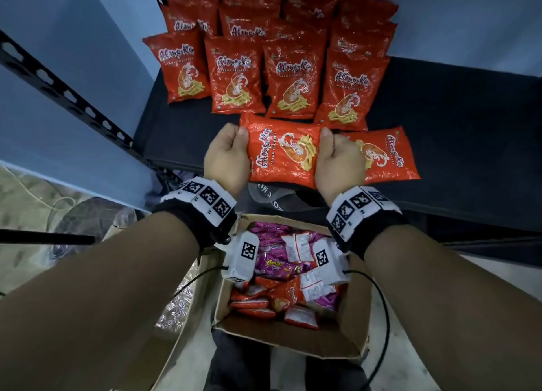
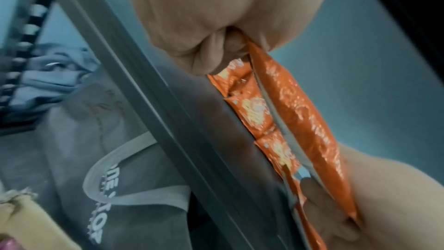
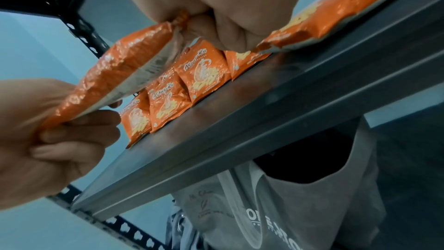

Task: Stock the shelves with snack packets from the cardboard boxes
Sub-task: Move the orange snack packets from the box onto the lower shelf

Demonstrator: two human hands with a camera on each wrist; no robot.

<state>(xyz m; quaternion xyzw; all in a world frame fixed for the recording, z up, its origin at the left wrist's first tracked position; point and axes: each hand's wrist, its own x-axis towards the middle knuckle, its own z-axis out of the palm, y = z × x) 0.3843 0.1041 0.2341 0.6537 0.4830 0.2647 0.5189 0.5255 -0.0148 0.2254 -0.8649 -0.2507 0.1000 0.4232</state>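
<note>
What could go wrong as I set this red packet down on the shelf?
The held packet sits sideways, close in front of the upright front row; pushing it in could topple that row. The loose packet lies near the shelf edge beside the right hand, so withdrawing might knock it toward the box. The left hand grips only an end.

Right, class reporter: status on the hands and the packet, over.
Left hand and right hand each grip one end of a red packet, held sideways over the shelf. Another packet lies flat beside it. Box below, part full.

Bare shelf [image 1: 457, 103] right of standing packets [image 1: 234, 73]; lying packet [image 1: 387, 155] seemingly blocking front.
</note>
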